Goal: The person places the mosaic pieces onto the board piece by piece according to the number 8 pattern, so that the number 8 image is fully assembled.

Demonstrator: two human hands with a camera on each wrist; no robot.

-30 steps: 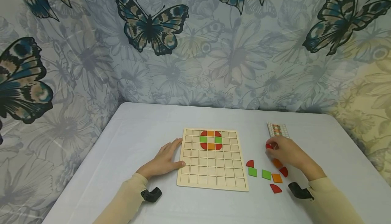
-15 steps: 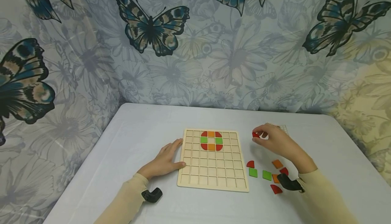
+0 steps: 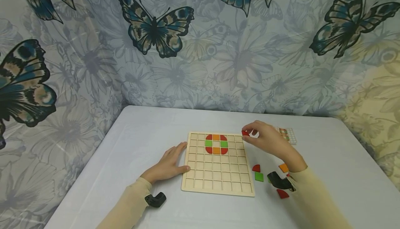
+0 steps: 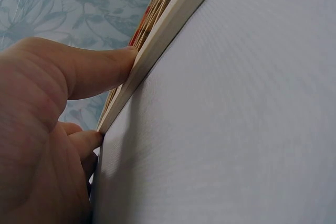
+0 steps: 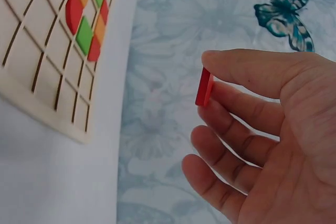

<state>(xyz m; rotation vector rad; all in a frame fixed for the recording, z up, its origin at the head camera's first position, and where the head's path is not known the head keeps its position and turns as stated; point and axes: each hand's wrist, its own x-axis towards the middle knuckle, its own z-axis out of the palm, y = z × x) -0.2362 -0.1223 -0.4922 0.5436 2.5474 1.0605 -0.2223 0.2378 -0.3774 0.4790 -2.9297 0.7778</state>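
A wooden grid board (image 3: 217, 173) lies on the white table. Near its top, red, orange and green tiles form a ring around one bare square, with rounded red corners. My left hand (image 3: 167, 161) rests at the board's left edge, thumb and fingertips touching the rim, as the left wrist view also shows. Between thumb and fingers my right hand (image 3: 268, 139) pinches a red tile (image 5: 204, 87), raised beside the board's upper right corner. In the right wrist view the tile is seen nearly edge-on, the other fingers loosely bent below it.
Right of the board lie a red quarter-round tile (image 3: 256, 168), a green square tile (image 3: 258, 176), an orange tile (image 3: 283, 168) and another red tile (image 3: 282, 194). Others are partly hidden under the right wrist's black camera mount (image 3: 279, 181). A printed pattern card (image 3: 289, 135) lies behind the right hand.
My right hand has lifted the red tile from near the pattern card and carried it left to the board's upper right corner. My left hand has stayed at the board's edge.
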